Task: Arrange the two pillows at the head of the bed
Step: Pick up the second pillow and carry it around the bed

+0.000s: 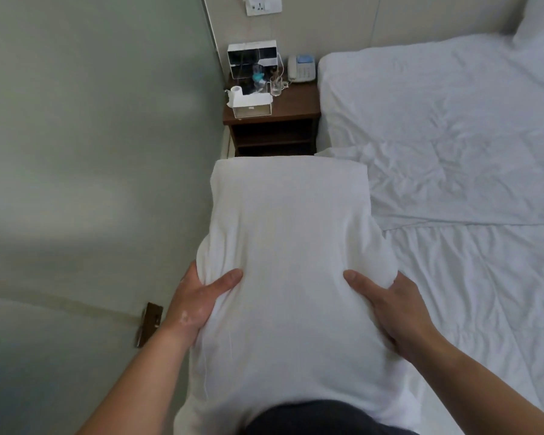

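A white pillow is held lengthwise in front of me, over the narrow gap beside the bed. My left hand grips its left side, thumb on top. My right hand grips its right side the same way. The bed with a white sheet and a rumpled white duvet lies to the right. At the top right corner, against the headboard wall, a second white pillow is partly in view. The near end of the held pillow rests against my body.
A dark wooden nightstand stands ahead between wall and bed, carrying a tissue box, a glass, a clear organiser box and a white telephone. A pale wall runs along the left. A wall socket sits above.
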Demonstrator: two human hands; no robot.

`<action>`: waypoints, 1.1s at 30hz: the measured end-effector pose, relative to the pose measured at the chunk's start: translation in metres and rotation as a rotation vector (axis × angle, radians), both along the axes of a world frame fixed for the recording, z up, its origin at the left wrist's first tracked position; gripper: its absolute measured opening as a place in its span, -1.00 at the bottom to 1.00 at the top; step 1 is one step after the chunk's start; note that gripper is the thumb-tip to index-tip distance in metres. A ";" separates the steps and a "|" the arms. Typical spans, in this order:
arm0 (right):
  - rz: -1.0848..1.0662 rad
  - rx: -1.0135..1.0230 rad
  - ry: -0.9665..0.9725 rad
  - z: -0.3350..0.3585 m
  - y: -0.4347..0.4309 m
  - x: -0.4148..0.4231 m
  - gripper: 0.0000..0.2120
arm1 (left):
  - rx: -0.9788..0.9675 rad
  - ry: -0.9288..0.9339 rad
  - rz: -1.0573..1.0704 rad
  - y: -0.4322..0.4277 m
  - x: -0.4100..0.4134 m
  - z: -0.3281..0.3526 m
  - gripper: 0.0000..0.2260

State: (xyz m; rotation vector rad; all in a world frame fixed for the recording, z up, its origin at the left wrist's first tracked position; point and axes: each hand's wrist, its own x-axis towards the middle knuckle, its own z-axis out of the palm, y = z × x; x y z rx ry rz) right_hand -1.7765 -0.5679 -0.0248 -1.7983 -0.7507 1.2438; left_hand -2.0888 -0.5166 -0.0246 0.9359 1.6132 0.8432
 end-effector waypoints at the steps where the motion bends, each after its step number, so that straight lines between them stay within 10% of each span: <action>1: -0.018 0.006 0.002 0.003 0.018 -0.004 -0.58 | 0.001 -0.003 -0.022 0.024 -0.003 0.003 -0.07; 33: -0.153 0.038 -0.030 0.022 0.591 0.092 -0.55 | 0.002 -0.057 -0.183 0.636 0.105 0.020 -0.17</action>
